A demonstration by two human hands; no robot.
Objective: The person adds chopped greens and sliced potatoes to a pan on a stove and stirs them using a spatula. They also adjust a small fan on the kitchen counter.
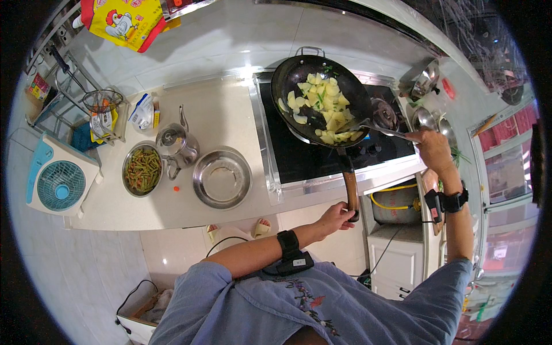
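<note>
My left hand [335, 221] grips the end of the brown wooden handle [352, 192] of a black wok [288, 71]. In the wok lie sliced potatoes [334, 110] with bits of green onion [320, 98], mostly towards its middle and near side. My right hand [434, 151] is closed around the handle of a metal spatula [386, 129]. The spatula's blade rests among the potato slices at the wok's near right side. Under the wok is a black glass cooktop [295, 161].
Left on the counter [228, 103] stand an empty steel bowl [246, 172], a steel pitcher [177, 142], a bowl of cooked green beans [142, 170] and a small fan [62, 185]. Steel bowls and ladles [423, 118] stand right of the cooktop. Below is a gas cylinder [392, 209].
</note>
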